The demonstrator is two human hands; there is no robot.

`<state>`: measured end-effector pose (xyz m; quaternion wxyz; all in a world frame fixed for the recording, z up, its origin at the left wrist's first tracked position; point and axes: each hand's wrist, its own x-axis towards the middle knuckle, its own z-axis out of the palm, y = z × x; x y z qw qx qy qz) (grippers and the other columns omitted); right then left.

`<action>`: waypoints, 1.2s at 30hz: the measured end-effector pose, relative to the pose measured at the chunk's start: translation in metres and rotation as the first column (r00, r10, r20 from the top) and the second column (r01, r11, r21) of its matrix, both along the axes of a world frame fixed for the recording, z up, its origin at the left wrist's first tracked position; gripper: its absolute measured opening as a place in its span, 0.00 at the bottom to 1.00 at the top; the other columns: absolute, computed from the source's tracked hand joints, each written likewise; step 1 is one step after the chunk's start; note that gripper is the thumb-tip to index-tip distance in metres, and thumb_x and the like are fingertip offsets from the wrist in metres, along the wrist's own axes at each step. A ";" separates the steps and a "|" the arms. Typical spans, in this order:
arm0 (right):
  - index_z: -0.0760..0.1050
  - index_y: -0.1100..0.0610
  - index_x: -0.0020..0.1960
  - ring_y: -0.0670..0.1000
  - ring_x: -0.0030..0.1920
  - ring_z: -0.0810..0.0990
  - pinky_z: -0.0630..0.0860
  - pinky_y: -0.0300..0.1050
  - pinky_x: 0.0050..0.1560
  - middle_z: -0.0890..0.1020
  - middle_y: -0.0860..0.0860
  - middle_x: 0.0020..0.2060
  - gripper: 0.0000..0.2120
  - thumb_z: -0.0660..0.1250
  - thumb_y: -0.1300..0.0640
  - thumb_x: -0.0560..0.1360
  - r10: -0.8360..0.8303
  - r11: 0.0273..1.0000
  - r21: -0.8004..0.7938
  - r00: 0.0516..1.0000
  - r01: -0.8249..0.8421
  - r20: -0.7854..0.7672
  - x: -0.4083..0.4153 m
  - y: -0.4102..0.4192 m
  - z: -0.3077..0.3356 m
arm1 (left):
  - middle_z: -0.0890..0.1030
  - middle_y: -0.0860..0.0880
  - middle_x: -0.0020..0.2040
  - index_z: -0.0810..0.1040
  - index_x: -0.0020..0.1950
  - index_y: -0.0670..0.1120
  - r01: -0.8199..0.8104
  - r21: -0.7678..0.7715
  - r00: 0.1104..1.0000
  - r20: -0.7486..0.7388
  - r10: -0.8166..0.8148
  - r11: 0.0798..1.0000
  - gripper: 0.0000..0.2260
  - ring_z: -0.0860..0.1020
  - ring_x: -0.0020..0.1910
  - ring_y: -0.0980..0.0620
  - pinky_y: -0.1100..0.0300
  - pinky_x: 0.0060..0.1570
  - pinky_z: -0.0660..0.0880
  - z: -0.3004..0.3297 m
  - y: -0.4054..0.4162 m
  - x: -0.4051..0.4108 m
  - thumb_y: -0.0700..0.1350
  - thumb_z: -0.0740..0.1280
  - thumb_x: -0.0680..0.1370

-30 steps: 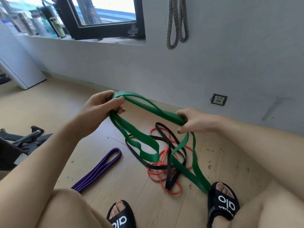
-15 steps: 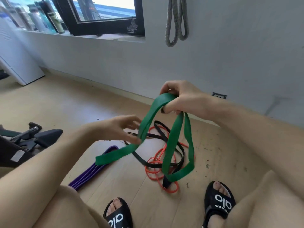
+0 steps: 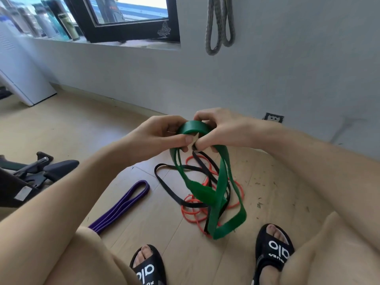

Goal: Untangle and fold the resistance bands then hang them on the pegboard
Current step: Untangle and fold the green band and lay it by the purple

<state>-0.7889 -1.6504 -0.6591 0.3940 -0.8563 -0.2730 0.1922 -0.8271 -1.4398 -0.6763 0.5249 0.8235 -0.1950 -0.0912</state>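
A wide green resistance band (image 3: pixel 221 188) hangs in folded loops from both my hands, held above the floor. My left hand (image 3: pixel 158 135) pinches its top fold from the left, and my right hand (image 3: pixel 220 128) grips the same fold from the right, the two hands touching. Beneath the green loops a thin black band (image 3: pixel 170 192) and a thin red band (image 3: pixel 192 215) lie tangled together on the wooden floor. A purple band (image 3: pixel 127 202) lies folded flat on the floor to the left. A grey band (image 3: pixel 219 23) hangs on the wall above.
My two feet in black sandals (image 3: pixel 273 249) stand near the tangle. Dark exercise equipment (image 3: pixel 35 173) sits at the left. A wall socket (image 3: pixel 273 118) is low on the grey wall. Bottles (image 3: pixel 61 23) line the window sill. A white appliance (image 3: pixel 22 79) stands at the far left.
My left hand rose and met my right hand, bringing the green band's far end up to the top fold. The band now hangs doubled in shorter loops.
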 end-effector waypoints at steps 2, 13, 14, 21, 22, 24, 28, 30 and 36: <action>0.78 0.53 0.50 0.46 0.34 0.78 0.76 0.46 0.39 0.82 0.50 0.36 0.10 0.75 0.57 0.70 0.009 1.000 0.008 1.000 -0.009 -0.007 -0.001 -0.002 0.001 | 0.84 0.44 0.45 0.80 0.57 0.38 0.014 -0.012 1.000 -0.020 -0.014 1.000 0.14 0.83 0.44 0.52 0.61 0.48 0.78 0.002 -0.004 0.000 0.43 0.72 0.75; 0.78 0.60 0.48 0.51 0.40 0.78 0.76 0.44 0.43 0.80 0.55 0.40 0.09 0.72 0.59 0.70 0.057 0.981 0.191 0.986 -0.026 -0.158 -0.002 -0.005 0.006 | 0.81 0.40 0.39 0.74 0.52 0.43 -0.061 0.030 0.997 0.049 0.059 0.998 0.23 0.76 0.38 0.46 0.45 0.42 0.76 0.003 -0.007 0.001 0.48 0.83 0.67; 0.77 0.60 0.48 0.52 0.41 0.77 0.76 0.45 0.45 0.80 0.55 0.41 0.11 0.70 0.55 0.69 0.076 0.977 0.212 0.975 -0.030 -0.210 -0.001 -0.005 0.006 | 0.82 0.37 0.40 0.74 0.53 0.42 -0.073 0.032 0.996 0.063 0.071 0.997 0.24 0.76 0.37 0.45 0.44 0.41 0.75 0.004 -0.008 0.000 0.49 0.83 0.66; 0.81 0.59 0.42 0.49 0.36 0.80 0.78 0.45 0.42 0.83 0.57 0.36 0.17 0.72 0.45 0.76 -0.076 0.981 0.172 0.994 0.089 -0.077 -0.007 0.015 0.000 | 0.86 0.43 0.49 0.72 0.53 0.47 -0.099 0.070 0.987 0.131 0.089 0.993 0.24 0.86 0.48 0.38 0.35 0.51 0.81 0.001 -0.012 -0.003 0.50 0.81 0.65; 0.80 0.58 0.39 0.48 0.34 0.78 0.76 0.42 0.38 0.81 0.54 0.33 0.13 0.72 0.49 0.76 -0.093 0.978 0.182 0.994 0.103 -0.065 -0.007 0.017 0.001 | 0.85 0.44 0.51 0.71 0.54 0.47 -0.097 0.072 0.989 0.120 0.088 0.993 0.24 0.86 0.48 0.41 0.37 0.51 0.82 0.000 -0.013 -0.003 0.48 0.81 0.66; 0.76 0.56 0.35 0.46 0.31 0.75 0.73 0.42 0.35 0.78 0.50 0.30 0.12 0.72 0.53 0.76 -0.119 0.967 0.219 0.991 0.128 -0.053 -0.007 0.019 0.002 | 0.85 0.45 0.51 0.70 0.55 0.46 -0.081 0.057 0.994 0.071 0.077 0.995 0.24 0.86 0.46 0.47 0.42 0.49 0.83 -0.003 -0.015 -0.002 0.41 0.81 0.68; 0.74 0.55 0.34 0.46 0.27 0.72 0.69 0.41 0.31 0.75 0.48 0.27 0.15 0.73 0.50 0.75 -0.179 0.957 0.235 0.984 0.171 0.010 -0.009 0.017 0.011 | 0.79 0.51 0.41 0.76 0.49 0.62 0.017 0.171 0.999 0.047 -0.026 0.985 0.21 0.77 0.38 0.56 0.56 0.40 0.78 -0.013 -0.016 0.003 0.39 0.79 0.71; 0.72 0.54 0.31 0.43 0.23 0.69 0.66 0.37 0.27 0.72 0.46 0.23 0.18 0.74 0.49 0.74 -0.220 0.959 0.194 0.974 0.204 0.061 -0.009 0.014 0.016 | 0.79 0.52 0.39 0.77 0.45 0.64 0.025 0.206 0.998 0.057 -0.038 0.978 0.19 0.77 0.37 0.53 0.51 0.41 0.78 -0.015 -0.014 0.006 0.40 0.78 0.73; 0.72 0.54 0.26 0.40 0.22 0.69 0.64 0.32 0.26 0.70 0.43 0.19 0.20 0.76 0.50 0.72 -0.272 0.958 0.143 0.947 0.249 0.173 -0.007 0.008 0.024 | 0.80 0.48 0.39 0.77 0.46 0.49 0.012 0.231 0.997 0.070 -0.029 0.973 0.11 0.78 0.37 0.52 0.44 0.46 0.79 -0.015 -0.011 0.009 0.48 0.78 0.72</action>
